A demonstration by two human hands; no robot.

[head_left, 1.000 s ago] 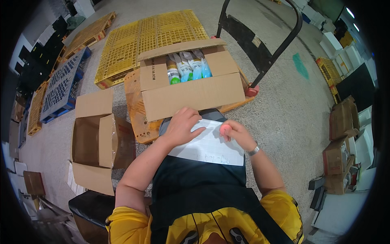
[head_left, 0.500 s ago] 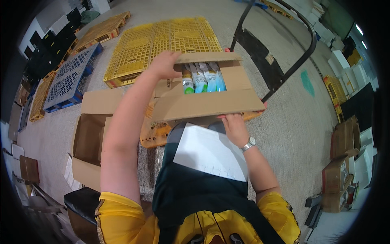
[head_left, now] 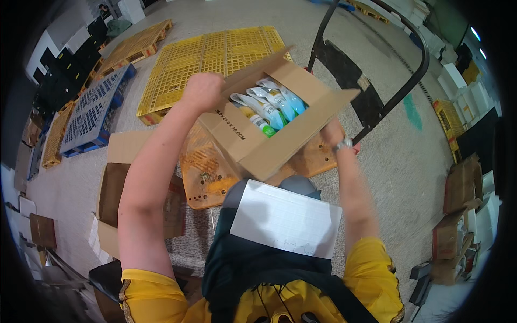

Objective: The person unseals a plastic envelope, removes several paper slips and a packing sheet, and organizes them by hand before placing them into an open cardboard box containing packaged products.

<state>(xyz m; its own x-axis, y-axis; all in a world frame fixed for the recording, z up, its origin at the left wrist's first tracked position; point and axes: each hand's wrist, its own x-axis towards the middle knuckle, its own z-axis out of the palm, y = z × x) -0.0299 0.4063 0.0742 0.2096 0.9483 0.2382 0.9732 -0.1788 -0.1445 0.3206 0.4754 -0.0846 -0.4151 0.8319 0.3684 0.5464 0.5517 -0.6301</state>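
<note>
One white sheet of paper (head_left: 285, 219) lies on the person's lap, over a dark apron (head_left: 242, 264). On the left, an open brown box (head_left: 113, 185) stands on the floor (head_left: 388, 188), partly hidden. Past the knees is the big brown box (head_left: 231, 132), over the orange board (head_left: 203, 185) of a cart, with one corner pointing toward the person. I cannot tell if it sits flat. The right hand (head_left: 333, 133) is at its right side, blurry and partly behind a flap (head_left: 328, 107), so I cannot tell if it is spread or pinching. The left hand (head_left: 203, 89) is at the box's left side, fingers bent in; the tips are hidden, so I cannot tell what they pinch. White, blue and green packs (head_left: 273, 106) lie side by side inside. Farther off are the cart's black handle (head_left: 399, 98), a big yellow pallet (head_left: 188, 72) and a blue pallet (head_left: 97, 111).
</note>
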